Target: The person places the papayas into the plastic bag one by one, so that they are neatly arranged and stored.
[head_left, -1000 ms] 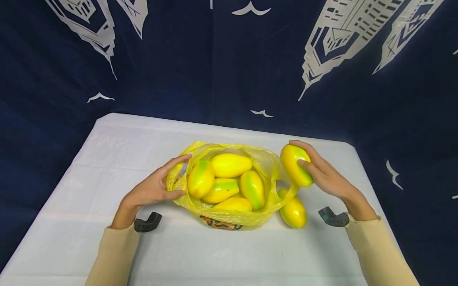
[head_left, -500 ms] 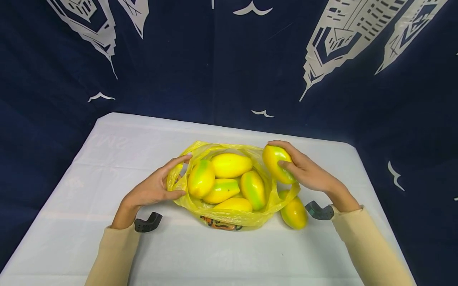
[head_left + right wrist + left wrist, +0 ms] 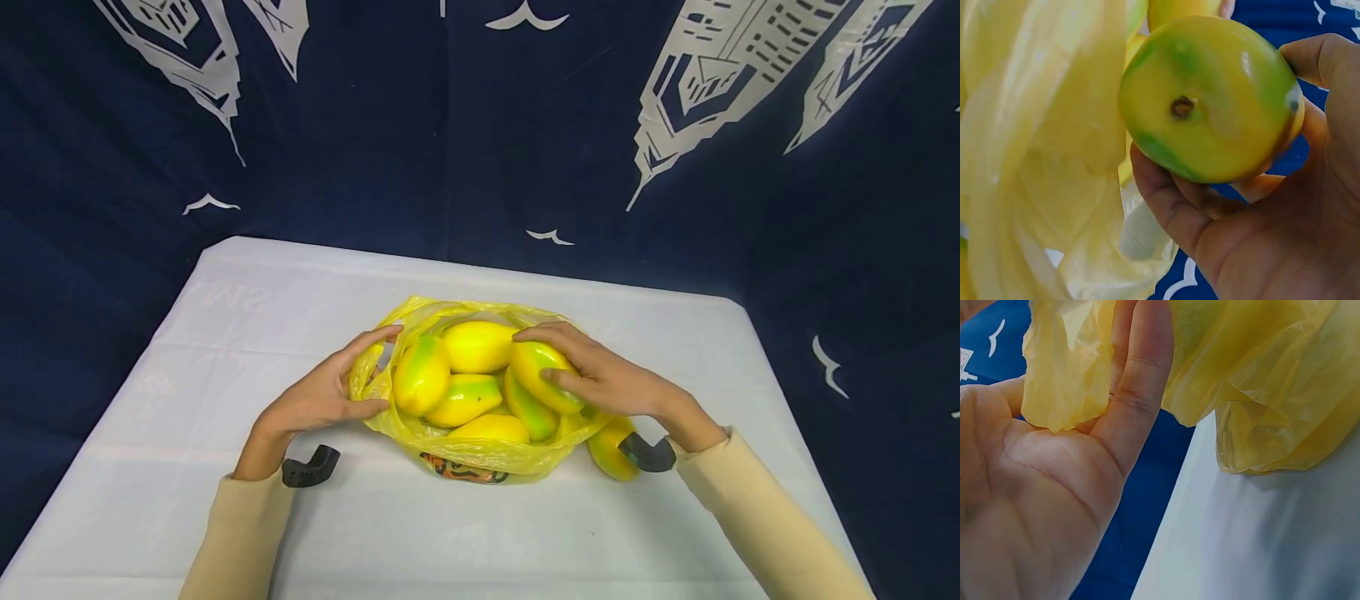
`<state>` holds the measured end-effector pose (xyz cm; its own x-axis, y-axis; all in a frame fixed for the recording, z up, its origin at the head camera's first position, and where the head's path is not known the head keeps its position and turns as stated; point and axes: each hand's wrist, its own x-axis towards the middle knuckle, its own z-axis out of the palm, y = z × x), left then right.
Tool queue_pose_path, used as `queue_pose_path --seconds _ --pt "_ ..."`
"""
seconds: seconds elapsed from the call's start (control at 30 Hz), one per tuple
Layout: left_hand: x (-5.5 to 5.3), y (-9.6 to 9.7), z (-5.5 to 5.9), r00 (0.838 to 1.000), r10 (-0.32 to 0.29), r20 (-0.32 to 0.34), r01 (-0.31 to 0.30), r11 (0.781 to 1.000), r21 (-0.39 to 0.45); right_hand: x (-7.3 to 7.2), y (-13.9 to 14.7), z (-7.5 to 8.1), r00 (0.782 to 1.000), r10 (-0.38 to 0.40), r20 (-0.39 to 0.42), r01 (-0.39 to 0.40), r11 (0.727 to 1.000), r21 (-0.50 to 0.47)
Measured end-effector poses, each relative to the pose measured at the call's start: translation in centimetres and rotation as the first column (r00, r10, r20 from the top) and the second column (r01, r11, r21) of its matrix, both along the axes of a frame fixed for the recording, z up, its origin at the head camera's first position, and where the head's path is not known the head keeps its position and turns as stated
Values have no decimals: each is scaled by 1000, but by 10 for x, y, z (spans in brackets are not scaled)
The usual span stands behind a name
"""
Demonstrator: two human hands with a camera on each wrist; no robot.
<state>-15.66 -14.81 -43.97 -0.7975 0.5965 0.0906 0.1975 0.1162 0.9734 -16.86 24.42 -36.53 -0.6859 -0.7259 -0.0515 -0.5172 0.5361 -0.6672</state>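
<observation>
A yellow plastic bag [image 3: 480,454] stands with its mouth spread, holding several yellow-green mangoes [image 3: 422,375]. My left hand [image 3: 326,387] holds the bag at its left side, fingers through a handle loop and thumb by the rim; in the left wrist view the handle [image 3: 1066,369] hangs against the fingers. Over the right part of the bag's mouth, my right hand [image 3: 611,375] grips another mango [image 3: 542,371] between thumb and fingers. The right wrist view shows this mango's brown stem end [image 3: 1182,107] beside the bag's film. Part of the bag's right handle is hidden.
One more mango [image 3: 609,450] lies on the white-covered table [image 3: 420,542] just right of the bag, partly covered by the right wrist's camera [image 3: 648,454]. A dark blue cloth [image 3: 375,150] with white drawings hangs behind the table.
My right hand has carried its mango leftward and down, from right of the bag to over the mangoes inside. The left hand and the bag have stayed in place.
</observation>
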Motion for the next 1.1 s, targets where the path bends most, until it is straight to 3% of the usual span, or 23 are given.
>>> queue_pose_path --seconds 0.2,0.6,1.1 --pt "0 0 0 1000 3 -18 -3 1000 -6 4 -11 -4 996 72 54 -74 997 26" --pt "0 -1 0 999 -3 -34 3 1000 -6 11 -23 -12 984 174 49 -177 982 60" --pt "1 -1 0 1000 3 -17 -4 1000 -11 11 -18 -16 983 182 18 -182 980 81"
